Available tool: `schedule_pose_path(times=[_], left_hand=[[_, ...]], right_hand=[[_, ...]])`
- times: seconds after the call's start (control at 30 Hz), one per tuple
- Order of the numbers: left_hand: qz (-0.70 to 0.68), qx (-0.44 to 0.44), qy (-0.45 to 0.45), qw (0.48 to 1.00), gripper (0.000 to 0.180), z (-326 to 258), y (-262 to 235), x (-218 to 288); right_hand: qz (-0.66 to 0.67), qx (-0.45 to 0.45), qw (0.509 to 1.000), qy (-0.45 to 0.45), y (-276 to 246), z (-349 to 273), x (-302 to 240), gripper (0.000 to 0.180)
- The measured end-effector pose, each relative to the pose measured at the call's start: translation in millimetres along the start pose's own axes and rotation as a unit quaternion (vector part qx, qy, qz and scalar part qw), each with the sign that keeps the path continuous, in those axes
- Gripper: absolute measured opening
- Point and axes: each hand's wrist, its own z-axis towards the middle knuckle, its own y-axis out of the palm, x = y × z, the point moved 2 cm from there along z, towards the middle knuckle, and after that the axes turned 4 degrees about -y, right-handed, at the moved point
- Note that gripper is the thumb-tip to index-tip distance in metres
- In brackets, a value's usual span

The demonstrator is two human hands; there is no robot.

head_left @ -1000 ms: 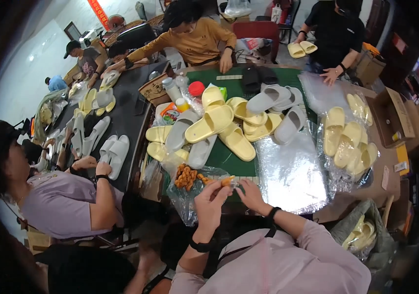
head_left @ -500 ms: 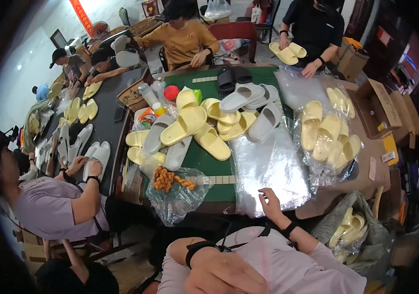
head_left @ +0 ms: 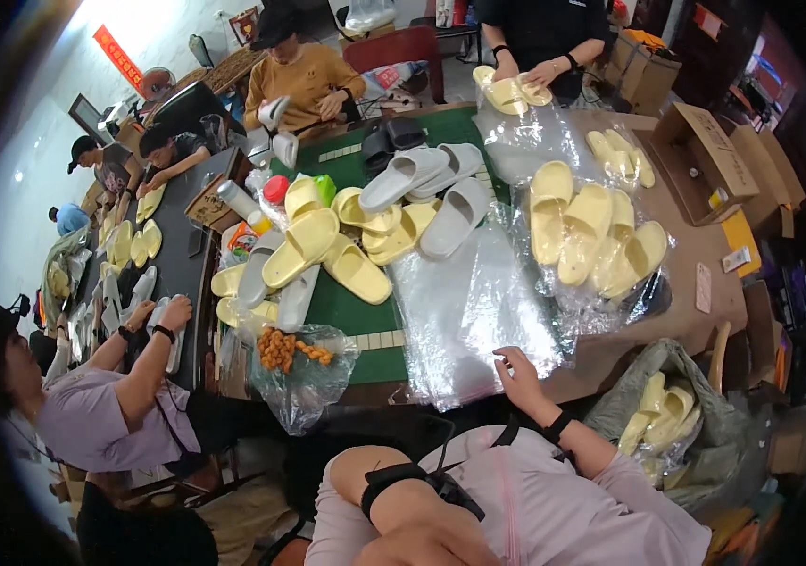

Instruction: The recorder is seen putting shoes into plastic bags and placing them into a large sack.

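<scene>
The right hand [head_left: 519, 377] rests open-fingered on the near edge of the stack of clear plastic bags [head_left: 473, 311], gripping nothing, as if to steady it; the left hand [head_left: 422, 547] sits low against the body, its grip impossible to tell; yellow slippers [head_left: 346, 247] lie piled beyond the stack on the green table [head_left: 346, 311].

The stack of plastic bags [head_left: 478, 311] lies on the table [head_left: 686, 283]. Left of it are the snack bag [head_left: 301, 363] and slipper pile [head_left: 346, 236]; right, bagged slippers [head_left: 596, 236].
</scene>
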Motion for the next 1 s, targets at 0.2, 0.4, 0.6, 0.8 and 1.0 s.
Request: schedule_pose_path(times=[0.2,0.4,0.6,0.8,1.0], left_hand=[[0.117,-0.005,-0.143,0.983,0.015,-16.5,1.2,-43.9],[0.441,0.186,-0.548,0.686,0.013,-153.1,-40.0,-137.1],[0.349,0.422,-0.614,0.569,0.012,-329.4,-73.2,-144.3],[0.068,0.774,-0.428,0.461,0.022,-412.5,-111.2,-91.0],[0.124,0.855,-0.334,0.376,0.058,-432.5,-171.0,-46.7]], right_hand=[[-0.008,0.002,1.0,-0.011,-30.5,-5.3,25.7,0.02],[-0.078,0.029,0.995,-0.063,-47.1,-8.3,49.8,0.027],[-0.075,-0.09,0.984,-0.13,-23.8,13.0,50.5,0.035],[-0.038,-0.16,0.978,-0.132,3.6,3.1,44.2,0.032],[-0.058,-0.137,0.984,-0.093,-2.8,-6.2,42.3,0.035]])
